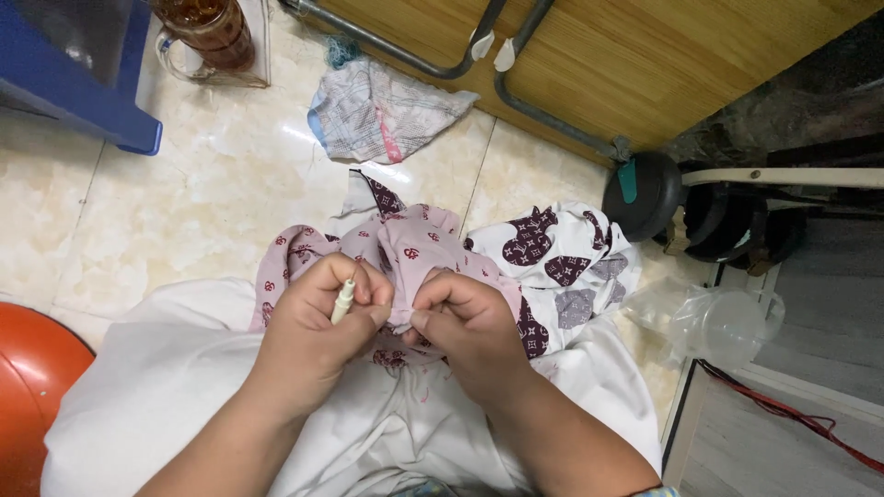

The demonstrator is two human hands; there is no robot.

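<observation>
My left hand (pixel 318 317) grips a small pale, pen-like tool (pixel 343 300), its tip pointing up into a bunched pink fabric with dark red prints (pixel 410 241). My right hand (pixel 465 317) pinches a fold of the same pink fabric right beside the tool. Both hands rest over a white cloth (pixel 166 377) spread across my lap. A white fabric piece with dark maroon and grey shapes (pixel 562 258) lies under and to the right of the pink one.
A checked cloth scrap (pixel 378 115) lies on the tiled floor ahead. A glass mug of brown liquid (pixel 207 37) and a blue plastic stool (pixel 87 69) stand far left. An orange round object (pixel 28 368) sits at left. A wooden panel with metal legs (pixel 516 87), a black wheel (pixel 645 193) and a clear plastic bag (pixel 718 317) are right.
</observation>
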